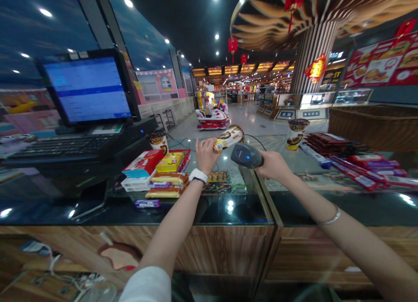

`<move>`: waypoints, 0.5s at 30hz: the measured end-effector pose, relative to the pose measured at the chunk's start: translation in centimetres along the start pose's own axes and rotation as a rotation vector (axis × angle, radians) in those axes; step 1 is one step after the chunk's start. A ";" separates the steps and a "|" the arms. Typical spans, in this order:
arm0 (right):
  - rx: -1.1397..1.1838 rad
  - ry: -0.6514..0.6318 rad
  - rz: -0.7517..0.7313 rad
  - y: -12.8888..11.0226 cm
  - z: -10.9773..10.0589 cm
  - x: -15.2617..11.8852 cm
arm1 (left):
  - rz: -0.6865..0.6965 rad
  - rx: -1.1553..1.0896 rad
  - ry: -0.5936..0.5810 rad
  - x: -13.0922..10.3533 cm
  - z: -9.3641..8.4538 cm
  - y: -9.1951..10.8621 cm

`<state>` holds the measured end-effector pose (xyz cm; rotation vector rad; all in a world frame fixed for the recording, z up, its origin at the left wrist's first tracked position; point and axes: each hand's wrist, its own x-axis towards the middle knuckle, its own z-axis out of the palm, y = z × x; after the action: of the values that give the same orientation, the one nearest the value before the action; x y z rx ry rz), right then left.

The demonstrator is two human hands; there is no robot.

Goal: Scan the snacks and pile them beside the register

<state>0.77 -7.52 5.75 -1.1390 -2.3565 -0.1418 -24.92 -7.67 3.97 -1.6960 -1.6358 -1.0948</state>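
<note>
My left hand (pixel 207 154) is closed on a snack cup (pixel 228 139), which lies tilted on its side in the air above the counter. Its printed wall is white, brown and yellow. In my right hand (pixel 273 165) is a dark barcode scanner (pixel 245 155) with a lit blue spot, its head close beside the cup. Left of my left wrist are stacked snack packs: a red box (pixel 143 161), a yellow pack (pixel 170 161) and several orange-brown bars (pixel 167 191). A small purple bar (pixel 147 204) lies in front of them.
A monitor (pixel 88 88) and keyboard (pixel 62 146) stand at the left. Another snack cup (pixel 158 140) is behind the stack. On the right are a similar cup (pixel 296 134), dark red packets (pixel 329 146), long purple bars (pixel 355 173) and a wicker basket (pixel 375 123). A black cable (pixel 256 139) crosses the glass counter.
</note>
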 end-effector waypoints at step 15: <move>-0.005 -0.003 0.001 -0.1 -0.1 0.0 | 0.013 0.013 0.000 0.0 0.1 0.0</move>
<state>0.71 -7.64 5.87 -1.1439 -2.3592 -0.1451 -24.92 -7.60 3.98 -1.6957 -1.6260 -1.0760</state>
